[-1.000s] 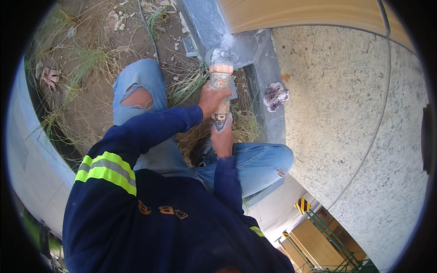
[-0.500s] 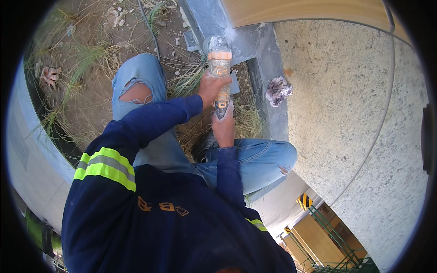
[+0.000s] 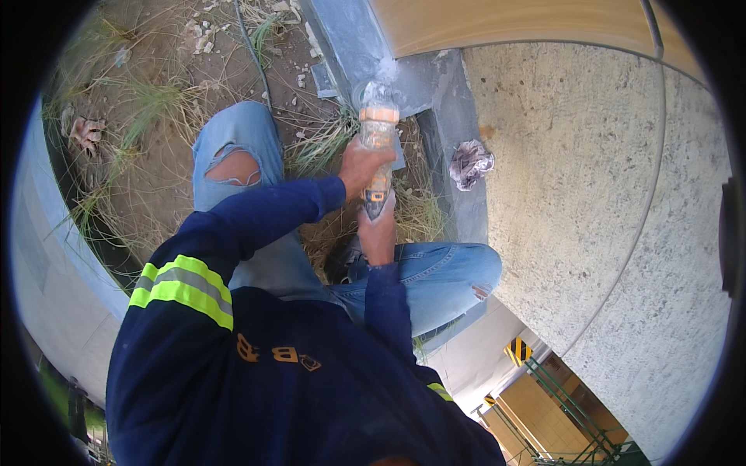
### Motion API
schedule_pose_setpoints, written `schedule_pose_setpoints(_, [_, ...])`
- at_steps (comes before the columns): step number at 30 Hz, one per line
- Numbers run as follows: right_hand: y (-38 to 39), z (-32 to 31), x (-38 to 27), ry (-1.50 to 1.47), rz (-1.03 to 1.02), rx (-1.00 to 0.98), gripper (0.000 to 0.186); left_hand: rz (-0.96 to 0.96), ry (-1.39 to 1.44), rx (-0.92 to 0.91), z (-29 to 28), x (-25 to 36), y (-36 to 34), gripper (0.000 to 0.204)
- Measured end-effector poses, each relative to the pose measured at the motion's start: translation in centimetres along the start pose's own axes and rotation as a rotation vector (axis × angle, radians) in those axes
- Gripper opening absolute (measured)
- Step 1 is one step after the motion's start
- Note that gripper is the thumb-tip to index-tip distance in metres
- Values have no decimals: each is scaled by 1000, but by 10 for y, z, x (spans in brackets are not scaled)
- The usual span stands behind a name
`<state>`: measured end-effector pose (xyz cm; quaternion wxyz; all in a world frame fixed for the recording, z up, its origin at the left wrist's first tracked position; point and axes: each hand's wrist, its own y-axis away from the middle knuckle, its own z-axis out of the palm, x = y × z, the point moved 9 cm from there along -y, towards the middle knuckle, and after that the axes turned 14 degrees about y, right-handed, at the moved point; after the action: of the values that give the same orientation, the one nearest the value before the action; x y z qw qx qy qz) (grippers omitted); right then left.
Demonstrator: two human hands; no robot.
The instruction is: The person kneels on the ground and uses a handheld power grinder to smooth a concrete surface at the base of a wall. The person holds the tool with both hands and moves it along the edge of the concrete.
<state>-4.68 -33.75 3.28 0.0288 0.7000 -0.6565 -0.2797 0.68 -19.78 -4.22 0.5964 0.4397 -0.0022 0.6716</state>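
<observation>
A dusty orange and grey angle grinder (image 3: 378,132) points away from me, its head at the grey cement ledge (image 3: 427,81). White dust hangs about the grinder's head, and its disc is hard to make out. My left hand (image 3: 360,166) is closed round the middle of the body. Behind it, my right hand (image 3: 378,233) grips the rear end, pale with dust. Both sleeves are dark blue.
Crumpled paper or cloth (image 3: 471,165) lies on the ledge's right arm, beside a rough concrete slab (image 3: 575,155). A tan panel (image 3: 497,23) stands beyond. Dry grass (image 3: 155,109), rubble and a cable (image 3: 252,50) lie on the soil at left. A thin cord crosses the slab.
The view has shifted slightly, so the grinder and my hands appear a little lower. Both hands keep their hold, and dust still rises at the grinder's head.
</observation>
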Motion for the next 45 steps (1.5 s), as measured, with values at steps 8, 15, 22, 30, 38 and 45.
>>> schedule_pose_setpoints(8, [-14, 1, -14, 90, 41, -56, 79, -57, 13, 5, -3, 11, -10, 46])
schedule_pose_setpoints(15, [11, 2, 5, -43, -30, 46, 79, -33, 10, 3, 2, -16, 7, 38])
schedule_pose_setpoints(22, [-20, 0, -14, 6, 39, 15, 79, -111, 18, -52, 11, 4, -17, 43])
schedule_pose_setpoints(30, [-2, -5, -4, 66, 38, -29, 81, -94, 5, -21, 4, -2, 1, 31])
schedule_pose_setpoints(38, [6, -5, 2, -51, 43, -3, 78, -37, -20, -10, 17, 1, 7, 31])
schedule_pose_setpoints(45, [-9, -6, -6, -11, 116, 11, 75, -114, 63, -131, 26, 2, -15, 34])
